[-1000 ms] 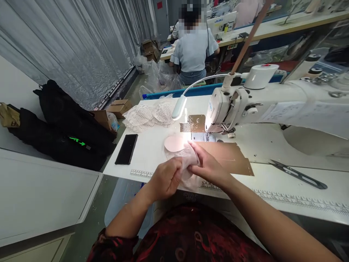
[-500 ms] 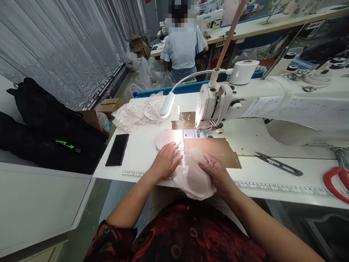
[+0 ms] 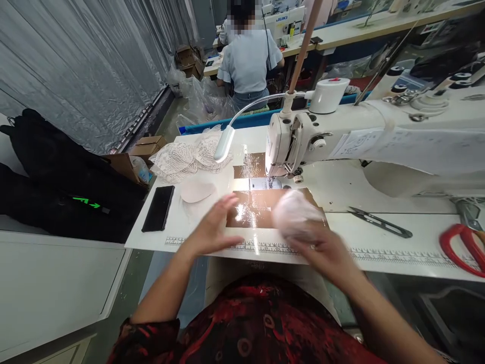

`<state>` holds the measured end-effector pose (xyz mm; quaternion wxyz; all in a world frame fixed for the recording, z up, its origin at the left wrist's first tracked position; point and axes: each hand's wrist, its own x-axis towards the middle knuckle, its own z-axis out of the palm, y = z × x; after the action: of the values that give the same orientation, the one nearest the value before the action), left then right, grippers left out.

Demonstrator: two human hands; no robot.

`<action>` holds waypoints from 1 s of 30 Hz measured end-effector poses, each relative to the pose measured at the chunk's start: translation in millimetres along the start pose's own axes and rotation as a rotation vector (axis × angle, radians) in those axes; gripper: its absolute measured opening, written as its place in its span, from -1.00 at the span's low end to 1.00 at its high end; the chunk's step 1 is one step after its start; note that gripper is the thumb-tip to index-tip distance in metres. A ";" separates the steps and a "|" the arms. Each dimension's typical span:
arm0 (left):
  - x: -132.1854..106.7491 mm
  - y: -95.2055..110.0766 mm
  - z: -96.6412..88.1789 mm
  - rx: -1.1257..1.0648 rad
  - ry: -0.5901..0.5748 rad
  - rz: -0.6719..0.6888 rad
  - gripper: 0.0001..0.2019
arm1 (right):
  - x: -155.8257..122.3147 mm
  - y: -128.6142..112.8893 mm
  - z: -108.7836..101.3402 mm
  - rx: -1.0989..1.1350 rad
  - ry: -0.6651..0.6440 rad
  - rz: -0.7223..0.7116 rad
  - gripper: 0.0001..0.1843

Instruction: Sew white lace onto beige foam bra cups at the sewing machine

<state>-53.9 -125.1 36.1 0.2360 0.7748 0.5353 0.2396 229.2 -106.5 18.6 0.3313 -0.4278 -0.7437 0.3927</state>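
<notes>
My left hand (image 3: 212,227) hovers over the front of the white table, thumb and fingers apart, holding nothing. In my right hand (image 3: 322,247) is a pale pink bra cup (image 3: 295,215), smeared by motion, above the right part of the brown taped patch (image 3: 252,215). A flat pale cup piece (image 3: 197,191) lies to the left of my left fingers. Behind the cup stands the white sewing machine (image 3: 286,144), its needle area lit by a small lamp (image 3: 225,144).
Lace pieces (image 3: 180,161) are heaped at the table's back left. A black phone (image 3: 158,208) lies at the left edge. Thread snips (image 3: 381,222) and red-handled scissors (image 3: 460,247) lie to the right. A co-worker (image 3: 248,65) sits beyond, back turned.
My right hand has carried the bra cup right and slightly up. My left hand has moved left, away from it, and opened. The flat cup piece has shifted left.
</notes>
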 end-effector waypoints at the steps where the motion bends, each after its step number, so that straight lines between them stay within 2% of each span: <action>1: 2.6 12.4 4.7 -0.150 -0.091 0.074 -0.16 | 2.8 -8.1 7.5 0.080 -0.120 -0.032 -0.82; 2: 4.6 21.5 8.9 -0.262 -0.202 0.121 -0.24 | 5.4 -16.2 13.6 0.141 -0.203 -0.078 -0.83; 3: 5.6 26.4 12.1 -0.331 -0.257 0.120 -0.35 | 7.5 -23.5 17.4 0.153 -0.209 -0.118 -0.85; 4: 5.3 27.1 14.1 -0.357 -0.243 0.082 -0.47 | 9.1 -29.3 18.4 0.135 -0.165 -0.150 -0.86; 6: 1.3 18.9 14.5 -0.297 -0.056 -0.073 -0.66 | 10.3 -35.0 13.4 0.068 0.026 -0.173 -0.83; 8: -5.2 8.1 13.4 -0.262 0.143 -0.236 -0.76 | 10.5 -32.7 5.2 0.009 0.234 -0.137 -0.79; 9: -8.3 5.4 13.5 -0.316 0.171 -0.284 -0.76 | 10.9 -29.5 2.5 -0.006 0.302 -0.099 -0.80; 10: -10.7 5.5 14.6 -0.430 0.145 -0.292 -0.73 | 11.8 -25.6 1.6 -0.007 0.325 -0.057 -0.81; 12: -12.4 14.1 19.2 -0.754 -0.015 -0.199 -0.60 | 15.0 -17.5 6.0 0.064 0.225 0.034 -0.83; 15: -8.1 33.7 27.5 -1.068 -0.254 0.006 -0.27 | 19.9 -8.8 21.4 0.405 -0.115 0.195 -0.79; 17: -3.6 39.5 31.1 -1.108 -0.265 0.035 -0.17 | 20.5 -6.4 30.4 0.655 -0.271 0.306 -0.73; 19: -0.8 36.7 33.1 -1.045 -0.129 -0.026 -0.19 | 18.9 -5.9 35.3 0.813 -0.321 0.370 -0.68; 21: -1.0 29.1 34.7 -0.921 0.012 -0.130 -0.22 | 16.6 -6.5 37.0 0.887 -0.314 0.405 -0.68; 23: -4.3 21.3 37.1 -0.850 0.021 -0.226 -0.32 | 14.9 -6.9 37.5 0.913 -0.282 0.426 -0.69; 26: -11.6 14.0 42.2 -0.923 -0.029 -0.319 -0.57 | 14.6 -5.4 38.8 0.909 -0.128 0.417 -0.63; 28: -15.1 12.3 45.6 -1.008 0.041 -0.362 -0.71 | 15.1 -3.1 39.4 0.893 0.025 0.393 -0.57; 30: -16.0 13.2 48.4 -1.100 0.123 -0.388 -0.77 | 15.4 -0.7 38.9 0.863 0.119 0.367 -0.53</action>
<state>-19.3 -149.6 4.9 0.6113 0.4110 0.4773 0.4791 190.3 -104.7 3.2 0.4459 -0.3970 -0.4042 0.6930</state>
